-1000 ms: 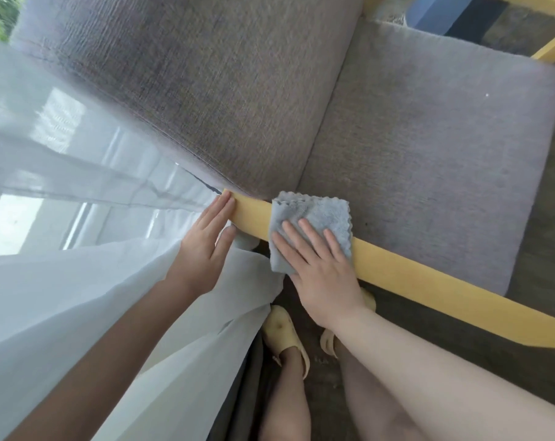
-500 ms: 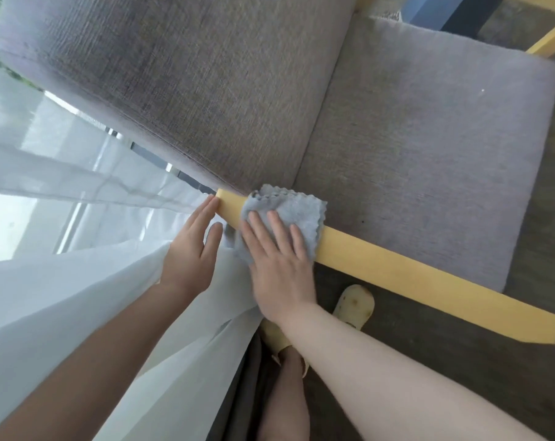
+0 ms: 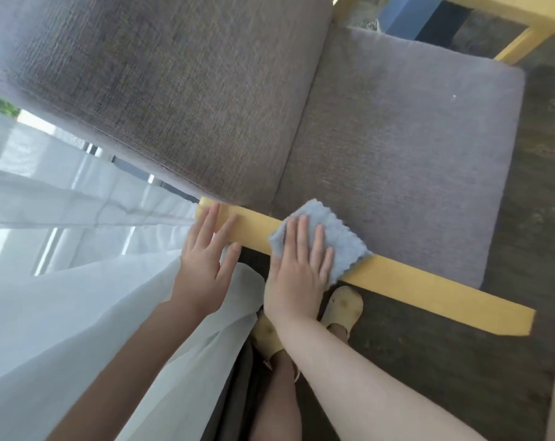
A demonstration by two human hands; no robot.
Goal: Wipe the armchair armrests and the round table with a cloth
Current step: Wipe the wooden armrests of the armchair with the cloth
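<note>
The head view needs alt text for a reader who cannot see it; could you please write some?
A right hand presses a grey cloth flat on a yellow wooden armrest of a grey armchair. The left hand rests open near the armrest's end, beside a white curtain.

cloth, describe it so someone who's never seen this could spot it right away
Find the grey armchair and its near yellow armrest. Partway along lies the cloth, under the right hand. It is pale blue-grey with wavy edges, unlike the white curtain beside it.

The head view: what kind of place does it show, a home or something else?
Probably a living room or lounge beside a large window. A cushioned armchair with a yellow wooden armrest stands next to sheer white curtains, and daylight comes through the glass. The floor looks like dark wood.
</note>
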